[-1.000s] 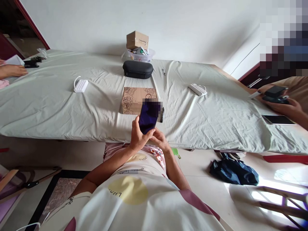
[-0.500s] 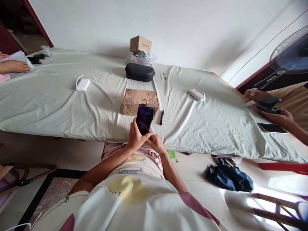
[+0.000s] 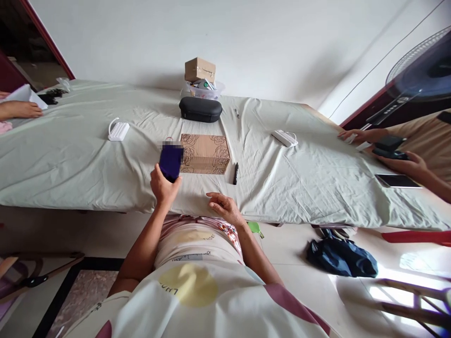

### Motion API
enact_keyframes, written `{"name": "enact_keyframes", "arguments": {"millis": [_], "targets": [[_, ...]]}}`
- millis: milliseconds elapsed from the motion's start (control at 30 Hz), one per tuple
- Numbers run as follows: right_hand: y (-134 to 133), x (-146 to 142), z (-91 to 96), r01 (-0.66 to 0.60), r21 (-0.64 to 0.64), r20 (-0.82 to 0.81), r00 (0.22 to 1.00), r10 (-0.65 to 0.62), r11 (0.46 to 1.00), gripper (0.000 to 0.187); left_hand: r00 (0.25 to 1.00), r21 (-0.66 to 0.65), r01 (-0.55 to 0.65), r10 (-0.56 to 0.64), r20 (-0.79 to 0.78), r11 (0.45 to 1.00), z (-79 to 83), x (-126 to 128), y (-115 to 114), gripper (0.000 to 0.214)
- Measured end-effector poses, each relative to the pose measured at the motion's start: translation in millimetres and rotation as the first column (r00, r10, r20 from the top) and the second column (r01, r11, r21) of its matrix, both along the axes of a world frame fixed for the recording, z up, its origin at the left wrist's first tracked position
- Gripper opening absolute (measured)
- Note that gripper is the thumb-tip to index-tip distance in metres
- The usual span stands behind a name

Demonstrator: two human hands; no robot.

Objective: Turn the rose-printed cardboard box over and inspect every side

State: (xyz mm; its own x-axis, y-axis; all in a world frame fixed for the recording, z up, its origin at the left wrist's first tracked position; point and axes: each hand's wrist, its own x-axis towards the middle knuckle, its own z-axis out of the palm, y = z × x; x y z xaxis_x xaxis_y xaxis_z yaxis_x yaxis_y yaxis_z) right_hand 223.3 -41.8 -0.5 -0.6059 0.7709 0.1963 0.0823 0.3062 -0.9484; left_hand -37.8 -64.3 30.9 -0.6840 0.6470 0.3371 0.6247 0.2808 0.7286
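My left hand point(image 3: 165, 188) is closed around a dark smartphone point(image 3: 171, 162), held upright above the table to the left of a cardboard box point(image 3: 207, 152). A ring shows at the phone's top edge, and part of that edge is blurred out. My right hand point(image 3: 224, 206) rests near the table's front edge with its fingers loosely curled and apart, holding nothing. The box has dark scribbled line patterns. Just right of it lies a black marker point(image 3: 236, 173), beyond my right hand.
Behind the box sit a black hard case point(image 3: 200, 110), a plastic tub point(image 3: 207, 90) and a small carton point(image 3: 200, 69). White power banks point(image 3: 119, 131) lie left and right. A co-worker's hands point(image 3: 405, 162) hold a dark device at right; another person's hand point(image 3: 26, 109) shows at far left.
My left hand has carried the smartphone left, from in front of the box to beside it. My right hand has come away from the phone and stayed near the table edge.
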Motion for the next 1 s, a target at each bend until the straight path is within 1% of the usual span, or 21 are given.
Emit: {"name": "enact_keyframes", "arguments": {"millis": [100, 200, 233, 300, 367, 433, 500, 533, 600, 633, 667, 700, 733, 800, 867, 900, 967, 1000], "targets": [[3, 0, 0.3, -0.002, -0.041, -0.014, 1.0, 0.001, 0.999, 0.054, 0.995, -0.181, -0.097, 0.093, -0.029, 0.979, 10.6, -35, -2, 0.098], [11, 0, 2.0, 0.007, -0.091, -0.087, 0.996, -0.015, 0.996, 0.054, 0.992, -0.312, -0.128, 0.119, -0.049, 0.941, 14.2, -54, -2, 0.096], [17, 1, 3.9, 0.034, -0.098, -0.126, 0.991, -0.046, 0.995, 0.053, 0.991, -0.347, -0.13, 0.119, -0.053, 0.929, 14.1, -57, -2, 0.094], [35, 3, 10.7, 0.144, -0.079, -0.205, 0.966, -0.158, 0.986, 0.05, 0.991, -0.407, -0.132, 0.112, -0.073, 0.904, 12.7, -63, 1, 0.088], [62, 5, 21.2, 0.315, -0.019, -0.269, 0.912, -0.308, 0.949, 0.048, 0.99, -0.455, -0.132, 0.092, -0.109, 0.88, 10.3, -66, 3, 0.081], [96, 5, 32.3, 0.476, 0.062, -0.306, 0.846, -0.437, 0.877, 0.047, 0.989, -0.484, -0.117, 0.059, -0.133, 0.867, 7.2, -69, 3, 0.078], [129, 2, 40.1, 0.555, 0.154, -0.296, 0.815, -0.498, 0.817, 0.052, 0.989, -0.486, -0.107, 0.041, -0.144, 0.867, 4.0, -70, 2, 0.079], [144, -1, 41.8, 0.556, 0.196, -0.268, 0.823, -0.501, 0.808, 0.056, 0.988, -0.471, -0.109, 0.041, -0.152, 0.875, 2.8, -69, 1, 0.081], [165, -8, 40.7, 0.522, 0.229, -0.245, 0.848, -0.47, 0.822, 0.064, 0.984, -0.396, -0.093, 0.025, -0.175, 0.914, 2.2, -64, 2, 0.084], [172, -13, 38.3, 0.496, 0.226, -0.24, 0.863, -0.445, 0.838, 0.066, 0.984, -0.335, -0.059, -0.002, -0.18, 0.94, 3.1, -61, 5, 0.084], [176, -16, 35.0, 0.469, 0.212, -0.238, 0.876, -0.42, 0.857, 0.067, 0.983, -0.262, 0.005, -0.053, -0.175, 0.965, 5.0, -56, 10, 0.083], [177, -19, 31.3, 0.446, 0.19, -0.238, 0.885, -0.399, 0.875, 0.068, 0.981, -0.183, 0.094, -0.123, -0.15, 0.979, 7.6, -50, 18, 0.079], [177, -21, 27.6, 0.426, 0.164, -0.235, 0.893, -0.384, 0.89, 0.068, 0.979, -0.106, 0.165, -0.176, -0.103, 0.981, 10.8, -44, 28, 0.075], [173, -22, 21.1, 0.406, 0.11, -0.226, 0.899, -0.375, 0.907, 0.069, 0.973, 0.011, 0.227, -0.227, 0.028, 0.974, 16.8, -30, 51, 0.062], [169, -20, 17.0, 0.402, 0.058, -0.225, 0.897, -0.381, 0.914, 0.072, 0.951, 0.054, 0.26, -0.266, 0.156, 0.964, 19.9, -15, 75, 0.044], [166, -18, 16.1, 0.396, 0.04, -0.231, 0.897, -0.377, 0.917, 0.075, 0.943, 0.062, 0.259, -0.266, 0.198, 0.964, 19.8, -8, 84, 0.037], [161, -16, 15.7, 0.372, 0.037, -0.255, 0.901, -0.351, 0.928, 0.079, 0.938, 0.113, 0.219, -0.241, 0.249, 0.969, 16.3, 1, 95, 0.038], [159, -15, 16.0, 0.361, 0.058, -0.269, 0.904, -0.333, 0.931, 0.08, 0.935, 0.15, 0.208, -0.242, 0.26, 0.967, 13.4, 4, 96, 0.038]]}}
